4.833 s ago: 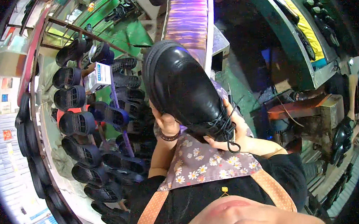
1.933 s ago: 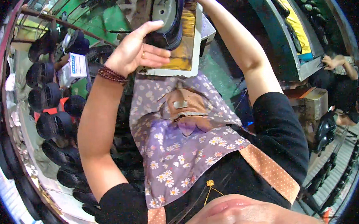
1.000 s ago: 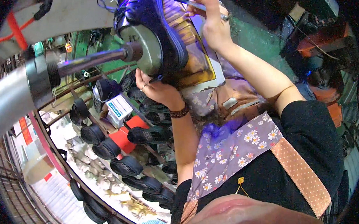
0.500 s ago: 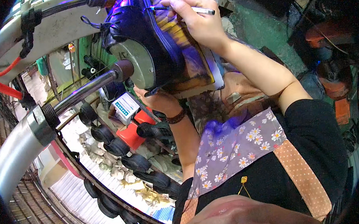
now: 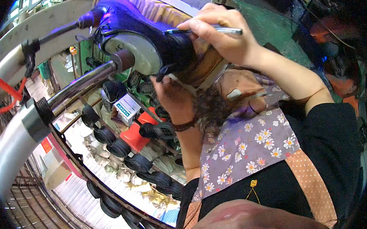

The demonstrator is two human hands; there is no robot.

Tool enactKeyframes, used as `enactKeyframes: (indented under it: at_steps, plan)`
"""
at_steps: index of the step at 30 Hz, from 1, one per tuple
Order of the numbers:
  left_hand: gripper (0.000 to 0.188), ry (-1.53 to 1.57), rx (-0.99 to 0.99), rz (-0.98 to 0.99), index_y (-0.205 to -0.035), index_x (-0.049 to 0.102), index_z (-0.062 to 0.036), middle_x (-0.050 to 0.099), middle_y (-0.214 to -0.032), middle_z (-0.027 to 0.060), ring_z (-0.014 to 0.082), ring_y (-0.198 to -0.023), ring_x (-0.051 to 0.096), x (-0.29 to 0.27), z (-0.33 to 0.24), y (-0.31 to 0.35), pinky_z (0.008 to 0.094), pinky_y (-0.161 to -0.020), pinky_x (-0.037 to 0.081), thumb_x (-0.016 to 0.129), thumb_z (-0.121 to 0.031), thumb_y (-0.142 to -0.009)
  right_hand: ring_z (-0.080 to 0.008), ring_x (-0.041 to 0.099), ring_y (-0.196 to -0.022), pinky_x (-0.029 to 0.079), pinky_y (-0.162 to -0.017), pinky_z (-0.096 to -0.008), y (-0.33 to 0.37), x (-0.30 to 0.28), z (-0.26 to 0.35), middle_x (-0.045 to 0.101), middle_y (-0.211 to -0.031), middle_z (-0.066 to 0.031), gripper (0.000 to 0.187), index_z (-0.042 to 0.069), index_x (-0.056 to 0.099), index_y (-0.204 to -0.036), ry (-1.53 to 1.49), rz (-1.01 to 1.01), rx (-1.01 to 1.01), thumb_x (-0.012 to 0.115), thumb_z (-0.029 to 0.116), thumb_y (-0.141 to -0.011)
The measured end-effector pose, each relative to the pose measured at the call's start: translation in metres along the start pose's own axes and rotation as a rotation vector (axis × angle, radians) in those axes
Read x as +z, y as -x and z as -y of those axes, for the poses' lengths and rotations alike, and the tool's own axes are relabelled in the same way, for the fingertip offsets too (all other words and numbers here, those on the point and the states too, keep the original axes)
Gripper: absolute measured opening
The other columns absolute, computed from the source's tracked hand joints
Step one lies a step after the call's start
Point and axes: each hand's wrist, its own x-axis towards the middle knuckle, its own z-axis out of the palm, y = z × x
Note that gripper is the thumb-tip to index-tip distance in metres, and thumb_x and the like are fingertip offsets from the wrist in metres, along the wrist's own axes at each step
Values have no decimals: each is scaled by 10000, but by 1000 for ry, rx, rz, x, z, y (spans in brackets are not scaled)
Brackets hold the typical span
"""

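A black shoe (image 5: 137,18) sits on a pale grey-green last (image 5: 140,54), its opening turned toward the metal rod. My right hand (image 5: 227,32) holds a slim silver pen (image 5: 228,29) in a writing grip, and the pen's tip meets the shoe's lower edge. Beneath and beyond the shoe lies a yellow-brown striped piece (image 5: 160,9). My left hand (image 5: 174,100) is under the heel end, thumb up against the shoe; its other fingers are mostly hidden. A loose lace hangs at the shoe's far left.
A polished rod (image 5: 85,85) joins the last to a thick curved metal arm (image 5: 15,145) on the left. Below are racks of black soles (image 5: 138,163), a white-and-blue box (image 5: 126,107) and a red container (image 5: 138,134). Red hoses (image 5: 3,87) hang at the left.
The shoe has turned and tilted, with its toe end swung to the left. My right hand has come down and to the right, the pen tip now nearer the heel.
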Motion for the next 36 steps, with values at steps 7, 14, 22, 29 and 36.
enactKeyframes:
  at_steps: [7,14,22,29,36]
  plan:
    - [657,564,-311,384,-1285,464,-41,540,-1233,151,288,-1260,435,79,50,1,580,-1123,152,352,-591,-946,-146,570,-790,447,-720,-316,-18,-50,33,665,-781,-86,285,-41,681,-1006,-25,68,141,533,191,-935]
    - [754,194,-103,456,-1519,63,-151,176,-1546,146,255,-1440,122,101,41,9,496,-1143,131,372,-553,-962,-180,565,-715,427,-657,-321,-55,-5,-6,635,-692,-90,165,3,713,-875,80,-288,-237,569,82,-871]
    - [616,-462,930,-2,-1413,266,67,312,-1473,206,313,-1374,305,58,-16,54,424,-1147,207,529,-219,-934,-212,549,-678,405,-668,-347,-60,47,-22,630,-696,-87,156,34,716,-892,64,-366,-313,595,125,-856]
    - [539,-260,147,-113,-1391,358,-9,430,-1408,133,238,-1308,393,-32,-24,38,403,-1099,279,445,-365,-995,-174,593,-711,446,-657,-317,-38,19,-4,663,-717,-117,231,-3,714,-887,-112,-43,84,567,174,-879]
    - [564,-15,-49,118,-1382,418,-120,481,-1384,52,219,-1280,433,47,45,55,448,-1092,261,431,-498,-963,-123,554,-600,427,-554,-284,-43,-35,52,650,-743,-122,225,-22,699,-863,89,174,205,550,146,-879]
